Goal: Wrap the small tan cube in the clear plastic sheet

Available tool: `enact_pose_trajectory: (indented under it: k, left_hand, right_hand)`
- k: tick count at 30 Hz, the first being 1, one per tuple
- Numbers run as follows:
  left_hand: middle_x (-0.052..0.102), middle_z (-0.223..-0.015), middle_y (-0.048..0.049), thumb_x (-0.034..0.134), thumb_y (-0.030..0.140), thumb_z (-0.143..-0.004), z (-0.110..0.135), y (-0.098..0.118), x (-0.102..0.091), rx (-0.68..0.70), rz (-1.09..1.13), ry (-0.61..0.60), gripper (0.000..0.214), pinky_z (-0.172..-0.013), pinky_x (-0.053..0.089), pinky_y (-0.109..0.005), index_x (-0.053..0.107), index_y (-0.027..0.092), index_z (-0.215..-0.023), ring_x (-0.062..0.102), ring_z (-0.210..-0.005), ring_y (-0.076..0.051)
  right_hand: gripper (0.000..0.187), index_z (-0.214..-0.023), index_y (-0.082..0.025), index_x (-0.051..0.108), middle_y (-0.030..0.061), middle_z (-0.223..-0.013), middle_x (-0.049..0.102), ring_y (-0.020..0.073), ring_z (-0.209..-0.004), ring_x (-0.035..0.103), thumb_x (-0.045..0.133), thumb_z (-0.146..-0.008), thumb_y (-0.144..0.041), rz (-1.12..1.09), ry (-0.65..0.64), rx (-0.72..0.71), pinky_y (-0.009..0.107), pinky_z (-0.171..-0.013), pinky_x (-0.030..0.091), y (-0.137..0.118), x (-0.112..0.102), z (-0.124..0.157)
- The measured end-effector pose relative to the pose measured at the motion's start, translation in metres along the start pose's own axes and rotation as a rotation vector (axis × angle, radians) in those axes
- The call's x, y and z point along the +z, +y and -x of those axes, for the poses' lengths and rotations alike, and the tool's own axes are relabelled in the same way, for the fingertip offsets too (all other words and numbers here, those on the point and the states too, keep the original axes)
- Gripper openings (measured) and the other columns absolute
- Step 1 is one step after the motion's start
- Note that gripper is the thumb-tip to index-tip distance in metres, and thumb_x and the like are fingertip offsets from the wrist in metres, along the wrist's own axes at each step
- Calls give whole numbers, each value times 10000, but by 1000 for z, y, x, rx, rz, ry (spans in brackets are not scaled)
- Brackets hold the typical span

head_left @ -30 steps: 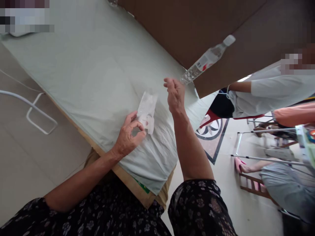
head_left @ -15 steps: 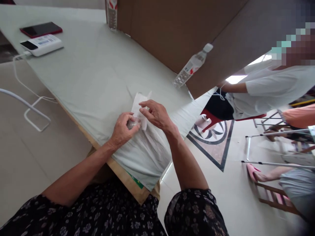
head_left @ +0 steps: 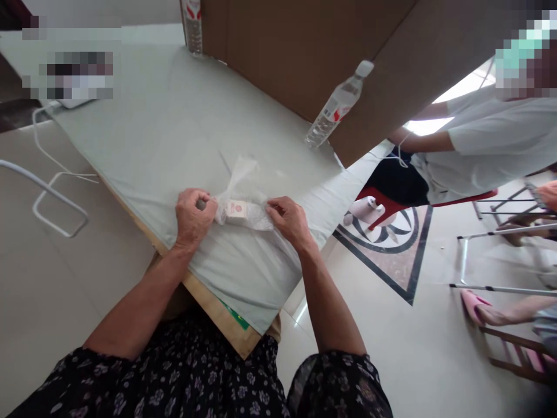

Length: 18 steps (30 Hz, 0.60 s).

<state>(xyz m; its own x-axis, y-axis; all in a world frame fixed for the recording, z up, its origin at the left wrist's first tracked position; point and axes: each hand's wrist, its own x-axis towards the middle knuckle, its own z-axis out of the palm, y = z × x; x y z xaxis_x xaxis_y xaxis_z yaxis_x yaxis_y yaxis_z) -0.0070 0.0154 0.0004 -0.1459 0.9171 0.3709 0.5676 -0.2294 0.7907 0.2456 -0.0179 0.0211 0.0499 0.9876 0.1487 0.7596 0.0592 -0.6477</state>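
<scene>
A thin clear plastic bag [head_left: 242, 197] lies on the pale green cloth of the table [head_left: 165, 133], with a small white packet bearing a red mark [head_left: 237, 209] inside it. My left hand [head_left: 192, 216] is closed on the bag's left end, fingers curled into a fist. My right hand [head_left: 289, 220] pinches the bag's right end. The bag is stretched between the two hands, and a loose flap of it stands up behind.
A water bottle [head_left: 337, 104] stands by a brown cardboard partition [head_left: 296, 52]; a second bottle [head_left: 191, 26] is at the far edge. A device with a white cable [head_left: 65, 101] lies far left. A seated person in white [head_left: 487, 151] is at right, beside chairs.
My right hand came down from near the bottle to the bag. Both hands then moved apart, pulling the bag out sideways, and the packet inside now shows.
</scene>
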Motion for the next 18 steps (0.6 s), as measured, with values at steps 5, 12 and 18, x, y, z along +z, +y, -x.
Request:
enact_pose_trajectory:
  k: [5,12,18]
  left_hand:
    - [705,-931,-61,612,168,-719,-3,-18,-17,-32,-168,-1,142,-1014,533,-509,605,232,-846,660,-969,-275]
    - [722,-1179,-92,583,146,-847,12,39,-45,463,-118,-24,301,-1095,512,-489,653,228,-1129,656,-1185,-278]
    - [680,-1411,-167,517,332,-957,-24,72,-21,536,-136,-591,502,-1115,502,-472,584,140,-1416,634,-1316,-307]
  right_hand:
    - [203,-1026,-196,785,99,-1070,781,214,-873,710,665,-864,-183,21,12,13,403,-900,571,5,1,5]
    - [205,-1046,-233,761,68,-1085,770,194,-905,716,575,-961,-246,-109,214,-202,374,-845,604,-26,-7,24]
    - [357,-1310,-196,690,132,-1389,710,282,-1324,639,600,-971,-259,-36,-38,-398,478,-1156,502,-54,3,9]
